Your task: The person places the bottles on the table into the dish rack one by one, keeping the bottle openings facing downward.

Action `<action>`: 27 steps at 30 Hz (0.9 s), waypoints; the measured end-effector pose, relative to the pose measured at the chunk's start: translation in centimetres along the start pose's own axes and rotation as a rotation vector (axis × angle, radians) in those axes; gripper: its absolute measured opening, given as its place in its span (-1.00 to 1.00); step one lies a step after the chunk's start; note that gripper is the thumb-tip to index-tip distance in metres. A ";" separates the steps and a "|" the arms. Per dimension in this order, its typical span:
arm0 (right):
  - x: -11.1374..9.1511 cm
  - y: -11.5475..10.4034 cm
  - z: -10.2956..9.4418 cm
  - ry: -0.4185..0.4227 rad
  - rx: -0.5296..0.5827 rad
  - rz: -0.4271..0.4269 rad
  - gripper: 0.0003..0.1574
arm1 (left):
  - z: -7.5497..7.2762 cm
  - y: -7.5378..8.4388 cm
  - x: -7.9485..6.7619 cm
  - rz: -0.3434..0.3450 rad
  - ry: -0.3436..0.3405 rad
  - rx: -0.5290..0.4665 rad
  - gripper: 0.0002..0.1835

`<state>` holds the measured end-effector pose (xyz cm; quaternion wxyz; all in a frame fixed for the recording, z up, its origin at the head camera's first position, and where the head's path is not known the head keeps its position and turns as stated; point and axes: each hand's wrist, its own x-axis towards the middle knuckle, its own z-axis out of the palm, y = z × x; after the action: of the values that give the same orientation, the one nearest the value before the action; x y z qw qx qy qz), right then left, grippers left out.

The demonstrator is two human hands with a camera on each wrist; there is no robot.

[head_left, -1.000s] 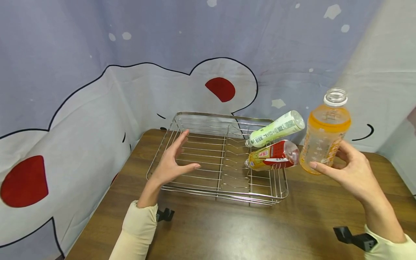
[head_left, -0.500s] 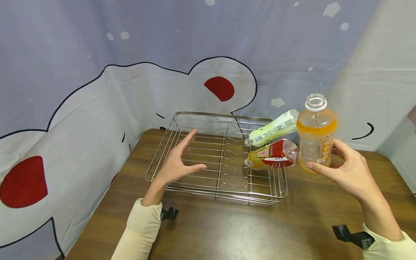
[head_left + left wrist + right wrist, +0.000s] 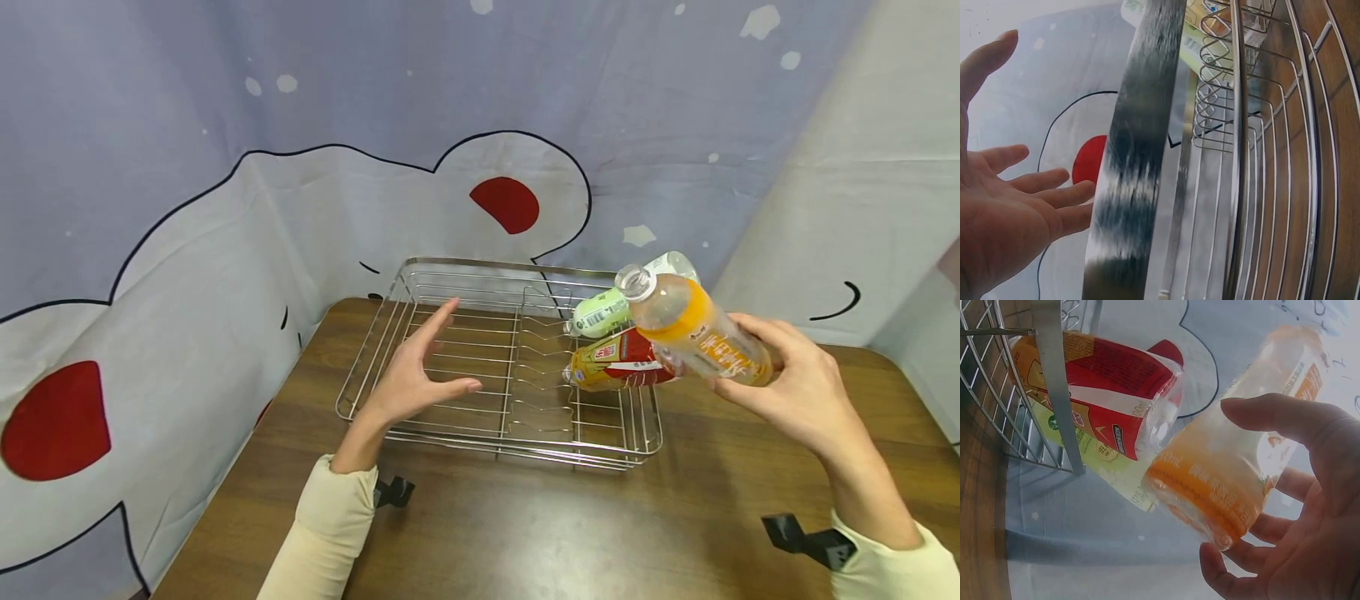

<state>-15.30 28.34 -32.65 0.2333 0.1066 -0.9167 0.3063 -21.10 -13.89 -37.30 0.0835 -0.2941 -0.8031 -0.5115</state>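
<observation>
My right hand (image 3: 798, 387) grips a clear plastic bottle with an orange label (image 3: 701, 325) near its base. This bottle is capless and tilts, its mouth pointing up and left, above the right end of a wire dish rack (image 3: 465, 367). Two more bottles lean in the rack, necks down: a green-labelled bottle (image 3: 600, 314) behind, partly hidden, and a red-and-yellow-labelled bottle (image 3: 611, 362) in front. Over the rack's left side is my left hand (image 3: 405, 379), holding nothing, thumb and fingers spread apart. In the right wrist view, fingers and thumb wrap round the orange-labelled bottle (image 3: 1222, 462).
The rack stands on a brown wooden table (image 3: 525, 533), near a printed cloth backdrop (image 3: 360, 208). Wavy wire dividers (image 3: 540, 375) run down the rack's right half. A black wrist mount (image 3: 806, 542) is strapped to the right sleeve; another is on the left.
The orange-labelled bottle has moved left with my right hand and tipped from nearly upright to leaning left over the rack. My left hand has shifted slightly right.
</observation>
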 end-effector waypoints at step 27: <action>0.6 -1.1 0.6 0.015 -0.040 -0.093 -0.16 | 0.9 1.5 1.0 0.017 -0.023 -0.007 0.12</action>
<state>-15.66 27.08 -32.28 0.2560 0.1421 -0.9150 0.2776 -20.89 -12.27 -36.16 0.0777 -0.3072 -0.7995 -0.5102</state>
